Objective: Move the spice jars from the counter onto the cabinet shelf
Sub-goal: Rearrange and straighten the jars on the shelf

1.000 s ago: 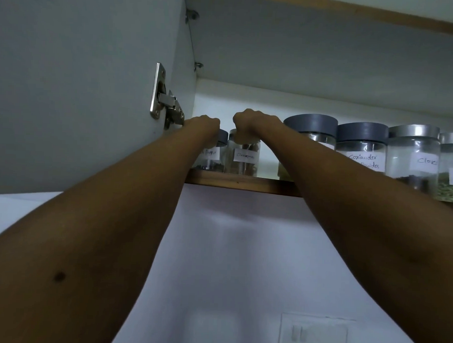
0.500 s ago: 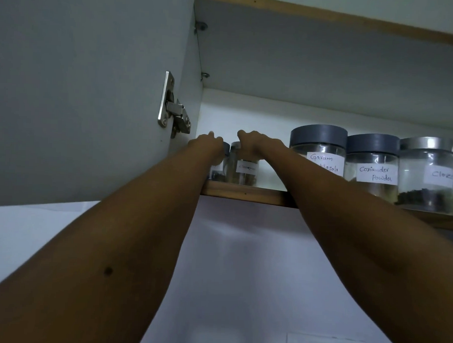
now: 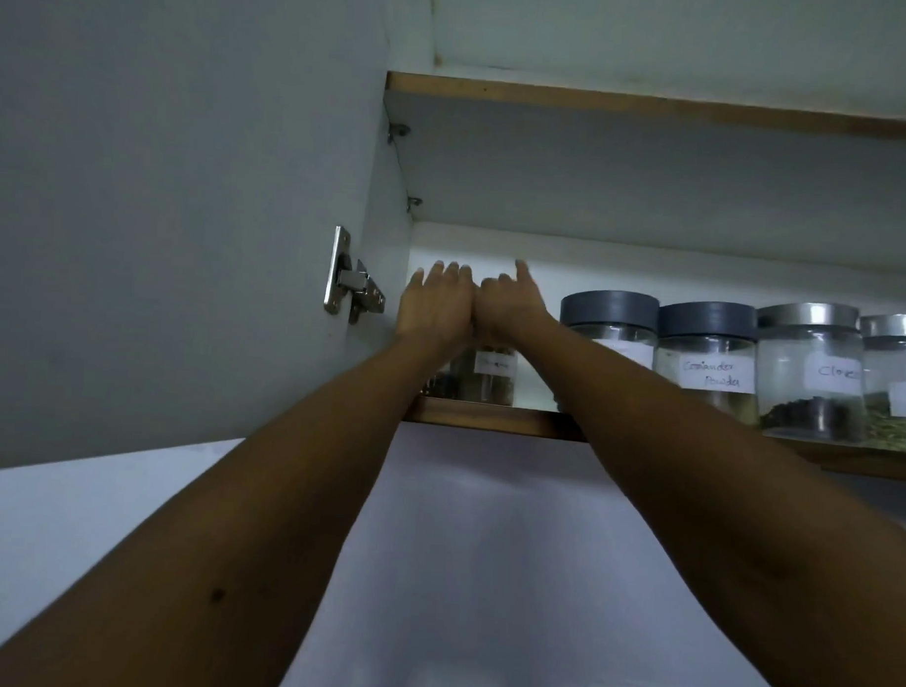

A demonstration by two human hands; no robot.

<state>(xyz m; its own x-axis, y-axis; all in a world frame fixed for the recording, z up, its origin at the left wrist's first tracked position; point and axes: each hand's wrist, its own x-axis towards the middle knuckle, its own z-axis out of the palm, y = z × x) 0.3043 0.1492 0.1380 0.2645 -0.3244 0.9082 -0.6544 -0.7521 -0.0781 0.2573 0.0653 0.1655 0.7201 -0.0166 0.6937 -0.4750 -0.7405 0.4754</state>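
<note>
Spice jars [image 3: 492, 378], the two small ones, stand upright at the left end of the cabinet shelf [image 3: 494, 417], long axes vertical and labels facing me, though the left one is mostly hidden behind my forearm, so I may be misreading it. My left hand [image 3: 434, 307] and right hand [image 3: 511, 306] are side by side just above them, fingers straight and spread, gripping nothing; each jar lies directly below its own hand.

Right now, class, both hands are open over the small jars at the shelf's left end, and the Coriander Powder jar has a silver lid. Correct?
The head view shows the Coriander Powder jar with a dark grey lid, not silver. The rest holds: left hand and right hand are open over the small jars at the left end of the shelf.
</note>
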